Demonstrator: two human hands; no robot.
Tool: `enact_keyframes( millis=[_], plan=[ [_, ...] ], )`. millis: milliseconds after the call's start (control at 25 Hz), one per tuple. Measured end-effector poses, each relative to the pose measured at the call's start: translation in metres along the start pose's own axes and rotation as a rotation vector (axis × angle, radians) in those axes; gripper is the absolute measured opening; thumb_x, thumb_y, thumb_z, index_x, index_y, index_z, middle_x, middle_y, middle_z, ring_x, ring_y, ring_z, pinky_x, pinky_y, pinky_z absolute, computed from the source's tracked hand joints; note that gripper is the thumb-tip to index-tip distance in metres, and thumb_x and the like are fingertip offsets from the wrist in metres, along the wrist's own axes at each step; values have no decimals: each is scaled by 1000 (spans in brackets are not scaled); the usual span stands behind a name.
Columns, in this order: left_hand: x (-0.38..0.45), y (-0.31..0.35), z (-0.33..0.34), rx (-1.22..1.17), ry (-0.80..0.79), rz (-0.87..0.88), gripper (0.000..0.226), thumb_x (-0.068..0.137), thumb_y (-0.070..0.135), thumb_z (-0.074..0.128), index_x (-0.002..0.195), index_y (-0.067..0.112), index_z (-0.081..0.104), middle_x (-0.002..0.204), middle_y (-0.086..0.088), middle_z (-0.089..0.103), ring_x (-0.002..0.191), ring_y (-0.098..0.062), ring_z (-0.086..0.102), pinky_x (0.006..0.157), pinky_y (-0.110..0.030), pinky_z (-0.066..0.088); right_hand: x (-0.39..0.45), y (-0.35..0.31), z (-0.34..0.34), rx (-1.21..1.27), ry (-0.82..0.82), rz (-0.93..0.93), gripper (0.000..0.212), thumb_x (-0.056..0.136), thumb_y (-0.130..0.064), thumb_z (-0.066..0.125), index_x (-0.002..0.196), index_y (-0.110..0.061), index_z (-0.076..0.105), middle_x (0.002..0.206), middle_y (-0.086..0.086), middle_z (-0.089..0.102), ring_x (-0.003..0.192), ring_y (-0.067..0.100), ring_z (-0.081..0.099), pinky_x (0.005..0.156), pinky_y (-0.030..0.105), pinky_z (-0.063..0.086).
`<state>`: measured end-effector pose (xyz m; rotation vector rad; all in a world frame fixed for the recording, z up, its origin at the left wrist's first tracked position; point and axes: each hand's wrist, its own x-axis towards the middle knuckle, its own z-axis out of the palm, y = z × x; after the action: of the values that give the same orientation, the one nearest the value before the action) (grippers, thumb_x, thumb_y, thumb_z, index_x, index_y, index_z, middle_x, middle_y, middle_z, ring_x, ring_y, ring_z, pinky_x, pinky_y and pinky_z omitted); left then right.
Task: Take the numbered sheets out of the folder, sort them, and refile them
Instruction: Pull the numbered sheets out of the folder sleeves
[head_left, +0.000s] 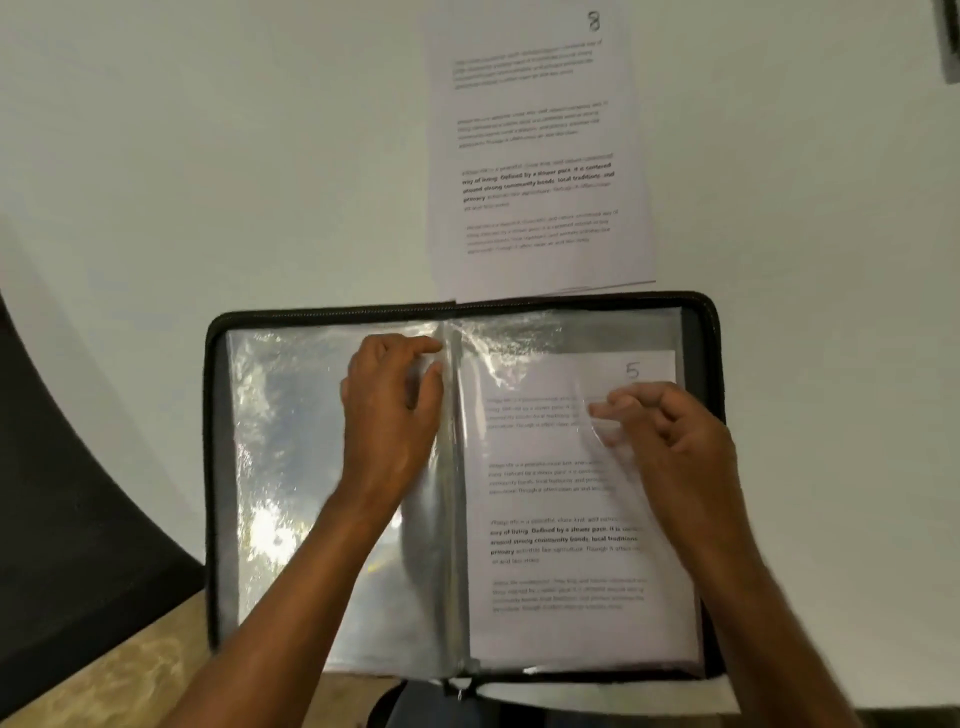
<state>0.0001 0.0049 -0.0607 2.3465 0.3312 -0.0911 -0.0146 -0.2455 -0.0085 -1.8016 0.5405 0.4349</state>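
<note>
You can read a handwritten "8" on the loose sheet (540, 150), "5" on the sheet in the folder (571, 519); printed paragraphs mostly too blurred.

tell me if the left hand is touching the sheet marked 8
Apart. The head view shows the left hand on the folder's clear sleeve near the spine, while the sheet marked 8 lies beyond the folder's top edge.
</note>
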Motion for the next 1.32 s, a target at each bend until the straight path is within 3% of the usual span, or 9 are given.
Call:
enact_keyframes(
  millis=[200, 360, 480, 560, 720, 960, 1040, 1200, 1320],
  plan=[
    [-27, -4, -19, -209, -101, -103, 17, 102, 23, 64, 118, 24, 70, 110, 12, 66, 93, -9, 63, 78, -14, 49, -15, -26, 31, -7, -181, -70, 12, 103, -30, 60, 102, -22, 69, 102, -14, 78, 88, 9, 76, 72, 15, 57],
    [-32, -10, -39, -457, -175, -263, 17, 106, 29, 57, 116, 25, 71, 107, 9, 73, 93, -18, 71, 85, -32, 57, -30, -37, 69, 102, -281, -152, 10, 103, -23, 61, 101, -19, 70, 98, -9, 78, 97, 9, 74, 89, 27, 57],
    [-37, -17, -54, -596, -169, -371, 32, 110, 36, 45, 120, 17, 68, 114, 5, 74, 92, -13, 72, 82, -31, 54, -36, -41, 100, 196, -340, -156, 14, 102, -21, 60, 107, -12, 70, 100, -7, 79, 101, 4, 72, 87, 12, 50],
    [-38, -24, -65, -662, -153, -460, 44, 110, 43, 37, 124, 14, 67, 112, 5, 76, 88, -10, 71, 77, -25, 54, -38, -41, 119, 271, -379, -130, 23, 100, -24, 62, 114, -7, 69, 105, -4, 79, 103, 2, 71, 86, 10, 49],
    [-39, -40, -86, -739, -161, -572, 67, 96, 65, 33, 128, 16, 66, 117, -1, 77, 109, -34, 71, 93, -44, 53, -38, -35, 150, 355, -433, -125, 34, 96, -27, 65, 122, -6, 65, 114, -3, 76, 108, 5, 70, 90, 16, 51],
    [-42, -75, -113, -690, -162, -614, 72, 105, 66, 18, 130, 18, 66, 120, -3, 76, 106, -31, 73, 95, -50, 54, -42, -14, 186, 109, -535, -150, 40, 95, -40, 64, 134, -28, 61, 140, -16, 61, 135, -1, 51, 116, 33, 42],
    [-40, -82, -117, -581, -79, -655, 62, 106, 64, 27, 122, 22, 71, 108, 1, 79, 96, -25, 75, 93, -49, 57, -44, -7, 193, 22, -575, -144, 41, 97, -41, 65, 137, -35, 57, 144, -21, 56, 139, -3, 45, 116, 31, 38],
    [-50, -97, -110, -119, 58, -483, 25, 97, 46, 67, 116, 30, 67, 89, 7, 72, 82, -9, 70, 83, -42, 60, -44, 1, 196, -75, -593, -193, 44, 98, -38, 63, 141, -35, 53, 147, -21, 53, 141, -1, 44, 119, 35, 38],
    [-55, -100, -99, 32, 124, -443, 32, 94, 34, 72, 124, 28, 60, 92, 8, 65, 85, -11, 65, 79, -38, 57, -40, 4, 188, -107, -553, -278, 42, 100, -25, 65, 141, -27, 55, 145, -17, 56, 137, -4, 47, 115, 26, 41]
  ],
)
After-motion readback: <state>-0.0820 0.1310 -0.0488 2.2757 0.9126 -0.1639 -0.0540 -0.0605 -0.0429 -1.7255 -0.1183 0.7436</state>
